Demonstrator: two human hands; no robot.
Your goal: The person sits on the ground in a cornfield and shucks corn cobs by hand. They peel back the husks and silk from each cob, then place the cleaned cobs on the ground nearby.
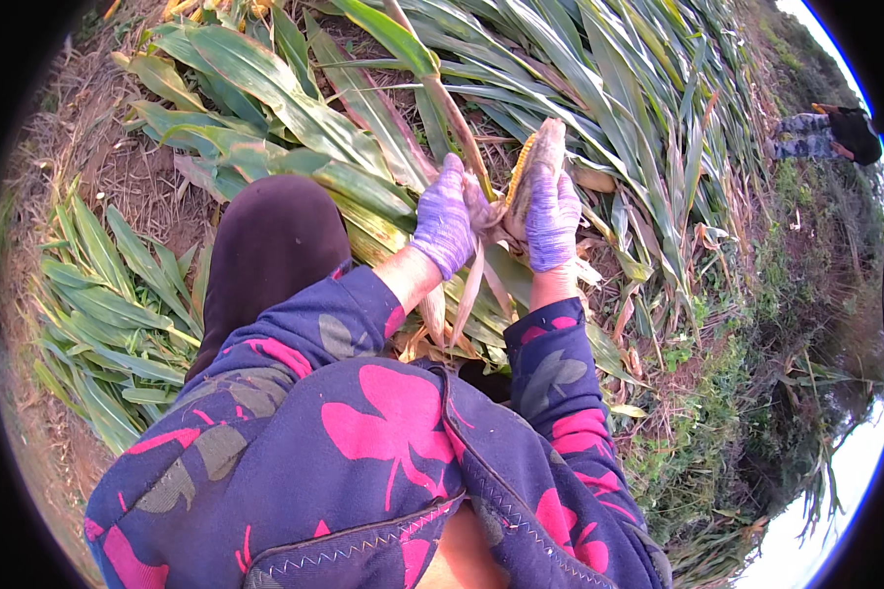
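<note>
A partly husked ear of corn (521, 171) points up before me, with yellow kernels bare along its left side. My right hand (552, 224), in a purple knitted glove, is closed around its right side, over pale, dark-stained husk. In a matching glove, my left hand (443, 221) grips peeled-back husk (477, 202) near the ear's base, with the thumb pointing up. A brownish corn stalk (453, 110) with a green leaf runs from the top of the view down to between my hands. Dry husk strips (468, 291) hang below them.
Cut corn stalks with long green leaves (619, 81) lie heaped ahead and to the right; another leafy pile (118, 309) is at left. My bent knee (272, 250) is beside my left forearm. Yellow ears (184, 7) show at top left. A person (829, 136) stands at far right.
</note>
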